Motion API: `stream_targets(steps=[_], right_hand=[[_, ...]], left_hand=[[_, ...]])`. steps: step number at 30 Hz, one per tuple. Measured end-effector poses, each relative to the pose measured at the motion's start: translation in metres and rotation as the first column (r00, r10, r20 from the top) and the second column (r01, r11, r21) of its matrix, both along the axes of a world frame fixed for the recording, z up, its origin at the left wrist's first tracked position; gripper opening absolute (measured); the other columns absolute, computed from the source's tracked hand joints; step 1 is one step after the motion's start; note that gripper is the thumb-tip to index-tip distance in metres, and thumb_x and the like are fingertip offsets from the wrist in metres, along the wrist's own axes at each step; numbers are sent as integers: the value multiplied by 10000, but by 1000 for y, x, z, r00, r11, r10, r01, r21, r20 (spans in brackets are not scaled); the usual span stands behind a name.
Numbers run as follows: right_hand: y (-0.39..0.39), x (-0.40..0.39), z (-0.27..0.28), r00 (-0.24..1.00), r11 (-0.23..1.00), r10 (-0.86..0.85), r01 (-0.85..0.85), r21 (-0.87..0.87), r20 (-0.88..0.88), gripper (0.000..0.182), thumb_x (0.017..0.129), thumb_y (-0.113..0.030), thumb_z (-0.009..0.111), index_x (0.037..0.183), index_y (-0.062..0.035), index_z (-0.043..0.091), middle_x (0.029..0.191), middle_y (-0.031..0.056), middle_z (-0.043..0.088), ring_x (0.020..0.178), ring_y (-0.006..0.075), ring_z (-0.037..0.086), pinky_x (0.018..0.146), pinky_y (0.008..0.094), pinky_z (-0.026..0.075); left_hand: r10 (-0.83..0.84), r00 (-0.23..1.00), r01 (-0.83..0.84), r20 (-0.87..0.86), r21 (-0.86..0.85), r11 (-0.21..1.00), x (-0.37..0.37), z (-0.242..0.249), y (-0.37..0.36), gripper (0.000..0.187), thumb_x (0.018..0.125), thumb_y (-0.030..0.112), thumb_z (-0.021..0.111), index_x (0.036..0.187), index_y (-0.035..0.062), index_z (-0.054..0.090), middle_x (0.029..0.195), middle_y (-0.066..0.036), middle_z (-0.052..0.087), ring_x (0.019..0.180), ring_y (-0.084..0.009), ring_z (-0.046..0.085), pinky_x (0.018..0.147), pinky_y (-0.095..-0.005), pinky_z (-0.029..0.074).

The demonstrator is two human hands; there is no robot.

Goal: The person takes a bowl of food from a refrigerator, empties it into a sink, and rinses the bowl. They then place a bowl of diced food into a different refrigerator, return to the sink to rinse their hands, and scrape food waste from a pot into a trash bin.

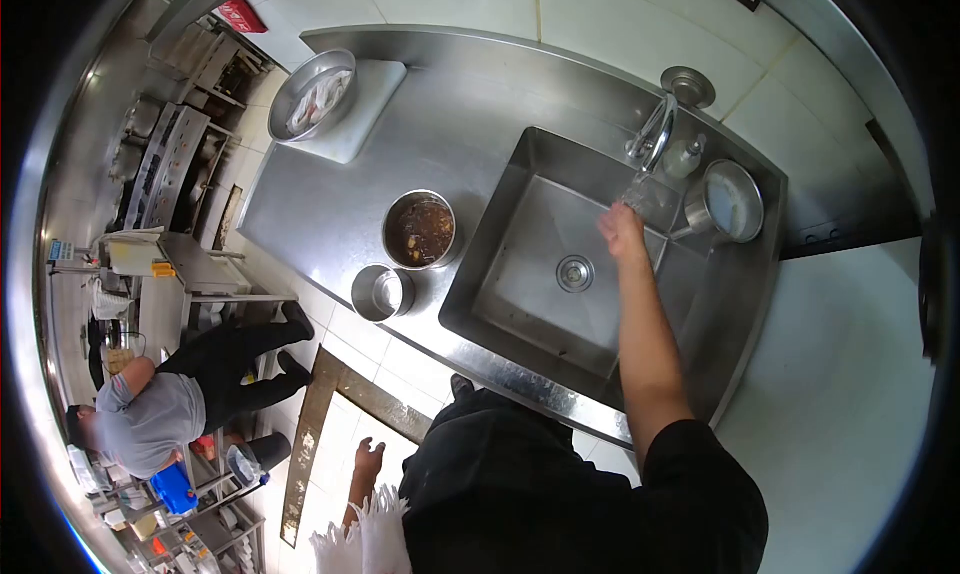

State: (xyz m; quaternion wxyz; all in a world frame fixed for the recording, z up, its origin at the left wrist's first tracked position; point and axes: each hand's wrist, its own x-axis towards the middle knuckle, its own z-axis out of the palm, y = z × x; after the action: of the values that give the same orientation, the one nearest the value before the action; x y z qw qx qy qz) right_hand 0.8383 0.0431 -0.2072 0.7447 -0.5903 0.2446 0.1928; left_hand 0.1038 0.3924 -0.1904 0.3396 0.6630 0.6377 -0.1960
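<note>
My right hand (623,231) reaches over the sink (520,259), just below the curved faucet (660,134). Water runs and splashes by its fingertips, and the fingers are too blurred and hidden to show how they are bent. My left hand (368,460) hangs low beside my body, open with thumb and fingers apart and nothing in it. Near that hand is a white fringed cloth (375,534) at my side. Left of the sink stand a steel pot of dark brown liquid with bits in it (419,230) and a smaller steel pot (383,293).
A handled saucepan (733,202) with cloudy contents and a clear bottle (684,158) stand right of the faucet. At the counter's far left, a steel bowl (312,96) rests on a white board (372,109). Another person (170,404) stands by the shelves at left.
</note>
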Motion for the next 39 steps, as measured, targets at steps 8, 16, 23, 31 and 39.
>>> stream_targets(steps=[8, 16, 23, 31, 39], right_hand=[[43, 43, -16, 905, 522, -374, 387, 760, -204, 622, 1019, -291, 389, 1492, 77, 225, 1551, 235, 275, 1436, 387, 300, 1188, 513, 277], [46, 34, -27, 922, 594, -371, 330, 734, -114, 580, 1046, -284, 365, 1454, 121, 294, 1515, 268, 347, 1465, 377, 273, 1217, 528, 223], [41, 22, -28, 955, 712, -238, 294, 637, -175, 510, 1033, -231, 413, 1385, 137, 382, 1475, 276, 395, 1378, 394, 404, 1176, 492, 343], [42, 9, -21, 999, 712, 23, -42, 701, 36, 515, 1052, -253, 419, 1405, 120, 385, 1469, 270, 418, 1361, 363, 435, 1172, 488, 349], [35, 8, -17, 994, 746, 106, -101, 658, 33, 487, 1041, -189, 380, 1409, 130, 383, 1433, 279, 465, 1354, 391, 446, 1180, 488, 347]], left_hand=[[48, 996, -35, 75, -165, 986, -5, -2, -15, 552, 938, 284, 680, 1394, 35, 493, 1400, -206, 508, 777, -212, 636, 608, -332, 528], [-104, 993, 108, 48, -104, 989, 11, 40, -32, 577, 918, 315, 700, 1381, 24, 514, 1337, -190, 576, 725, -183, 628, 625, -337, 537], [-21, 1000, 23, 17, -149, 989, -1, 40, -31, 583, 917, 327, 692, 1388, 34, 510, 1336, -182, 564, 1059, -293, 623, 722, -385, 577], [-90, 996, 90, 11, -107, 990, 7, 43, -36, 563, 917, 321, 692, 1365, 18, 534, 1297, -184, 601, 837, -230, 668, 642, -346, 556], [-57, 998, 59, 28, -77, 995, 2, 32, -40, 547, 919, 340, 687, 1352, 33, 555, 1326, -207, 600, 926, -269, 680, 740, -367, 559]])
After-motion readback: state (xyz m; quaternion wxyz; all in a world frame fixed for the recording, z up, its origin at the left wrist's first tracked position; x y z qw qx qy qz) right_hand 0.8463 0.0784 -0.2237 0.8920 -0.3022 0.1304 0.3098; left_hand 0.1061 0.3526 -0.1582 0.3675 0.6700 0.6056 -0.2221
